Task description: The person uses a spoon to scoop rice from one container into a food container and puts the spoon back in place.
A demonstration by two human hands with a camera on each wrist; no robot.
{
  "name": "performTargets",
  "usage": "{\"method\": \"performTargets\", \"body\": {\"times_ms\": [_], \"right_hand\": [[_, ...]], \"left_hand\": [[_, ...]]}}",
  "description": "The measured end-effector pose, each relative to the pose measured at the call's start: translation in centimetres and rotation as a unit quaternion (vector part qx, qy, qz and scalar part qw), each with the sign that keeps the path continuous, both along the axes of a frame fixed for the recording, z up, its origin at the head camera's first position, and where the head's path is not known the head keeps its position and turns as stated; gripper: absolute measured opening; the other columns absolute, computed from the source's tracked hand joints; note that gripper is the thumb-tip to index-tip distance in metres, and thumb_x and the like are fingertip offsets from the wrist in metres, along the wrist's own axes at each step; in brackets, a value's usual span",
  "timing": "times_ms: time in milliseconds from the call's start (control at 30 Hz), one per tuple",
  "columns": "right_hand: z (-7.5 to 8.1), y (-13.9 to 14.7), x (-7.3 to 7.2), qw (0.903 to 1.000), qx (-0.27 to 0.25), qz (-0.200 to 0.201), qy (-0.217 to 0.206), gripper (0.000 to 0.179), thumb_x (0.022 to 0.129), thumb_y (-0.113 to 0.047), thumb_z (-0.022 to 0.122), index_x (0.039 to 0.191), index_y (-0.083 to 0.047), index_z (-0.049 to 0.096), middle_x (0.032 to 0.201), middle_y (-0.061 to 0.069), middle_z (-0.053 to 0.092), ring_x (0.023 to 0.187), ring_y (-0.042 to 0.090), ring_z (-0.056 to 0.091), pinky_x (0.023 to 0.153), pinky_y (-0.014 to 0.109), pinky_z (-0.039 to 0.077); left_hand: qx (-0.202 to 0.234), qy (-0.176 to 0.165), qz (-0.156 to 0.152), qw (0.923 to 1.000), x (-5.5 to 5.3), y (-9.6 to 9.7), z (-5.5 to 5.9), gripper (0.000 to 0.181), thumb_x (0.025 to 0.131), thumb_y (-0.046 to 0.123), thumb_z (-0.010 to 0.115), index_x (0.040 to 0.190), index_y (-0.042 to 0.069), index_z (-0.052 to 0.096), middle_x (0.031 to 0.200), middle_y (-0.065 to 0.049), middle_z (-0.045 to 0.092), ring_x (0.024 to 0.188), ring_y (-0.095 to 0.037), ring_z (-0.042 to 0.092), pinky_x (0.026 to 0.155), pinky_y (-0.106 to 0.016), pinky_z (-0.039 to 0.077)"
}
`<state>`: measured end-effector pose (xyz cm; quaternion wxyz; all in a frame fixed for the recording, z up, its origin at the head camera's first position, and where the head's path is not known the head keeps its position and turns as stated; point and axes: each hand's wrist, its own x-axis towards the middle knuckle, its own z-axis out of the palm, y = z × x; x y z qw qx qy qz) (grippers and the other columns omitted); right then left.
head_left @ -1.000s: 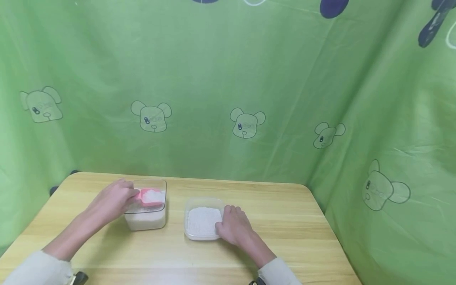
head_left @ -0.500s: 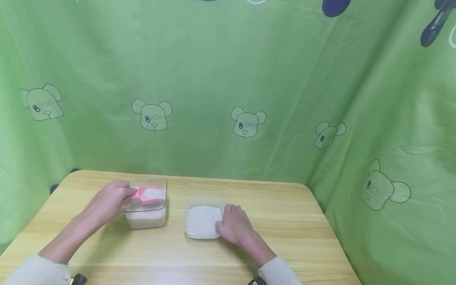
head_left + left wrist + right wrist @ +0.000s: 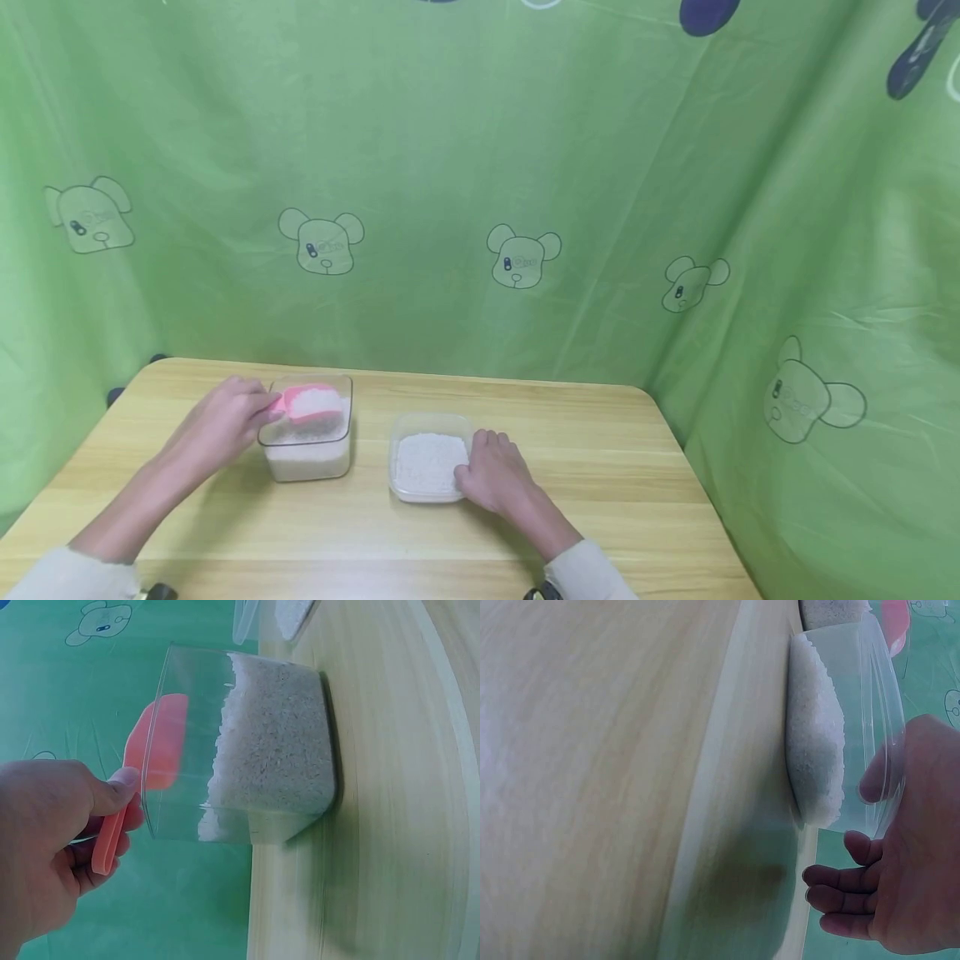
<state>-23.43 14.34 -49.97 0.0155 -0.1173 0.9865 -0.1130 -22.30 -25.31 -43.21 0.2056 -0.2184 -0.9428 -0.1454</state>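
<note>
My left hand (image 3: 228, 421) grips the handle of a pink scoop (image 3: 315, 403), thumb along it. White rice fills the scoop's bowl, which is at the mouth of a tall clear container (image 3: 196, 750). That container is over half full of rice (image 3: 277, 731), and the scoop is above the grain in the left wrist view. To the right, my right hand (image 3: 495, 472) holds the right side of a lower clear container (image 3: 397, 493), with the thumb over its rim (image 3: 881, 776). A layer of white rice (image 3: 814, 731) lies in it.
Both containers stand on a light wood-grain table (image 3: 600, 467), with a gap of bare wood between them. Behind and to the right hangs a green curtain (image 3: 420, 150) printed with bear heads, close to the table's back edge.
The left hand has drawn the scoop slightly up and to the left, and its bowl now shows a rounder heap of rice. My right hand and the lower container stay put.
</note>
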Motion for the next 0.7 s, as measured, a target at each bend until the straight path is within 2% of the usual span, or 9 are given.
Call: {"method": "performTargets", "body": {"times_ms": [233,467,700], "right_hand": [[-0.06,0.03,-0.01,1.0000,0.001,0.003,-0.001,0.035,0.086,-0.029,0.052,0.101,0.002,0.055,0.088,0.010,0.050,0.084,0.026,0.046,0.078,0.041,0.043],[-0.04,0.02,0.00,1.0000,0.002,0.001,-0.004,0.036,0.087,-0.029,0.053,0.103,0.003,0.055,0.089,0.010,0.051,0.084,0.026,0.046,0.078,0.042,0.043],[0.08,0.02,0.02,1.0000,0.001,-0.001,-0.008,0.036,0.087,-0.029,0.053,0.104,0.003,0.054,0.090,0.010,0.050,0.085,0.026,0.045,0.079,0.042,0.043]], "left_hand": [[-0.003,0.028,-0.004,0.9996,0.33,-0.19,-0.05,0.022,0.083,0.008,0.084,0.103,0.000,0.080,0.084,-0.004,0.072,0.079,-0.021,0.059,0.069,-0.039,0.053],[0.038,0.010,0.011,0.9992,0.59,0.07,0.33,0.025,0.086,0.008,0.081,0.108,-0.002,0.078,0.089,-0.008,0.074,0.084,-0.025,0.063,0.072,-0.043,0.056],[0.040,0.022,-0.004,0.9989,0.80,0.73,0.88,0.026,0.086,0.010,0.081,0.109,-0.002,0.078,0.094,-0.012,0.076,0.088,-0.029,0.066,0.077,-0.047,0.058]]}}
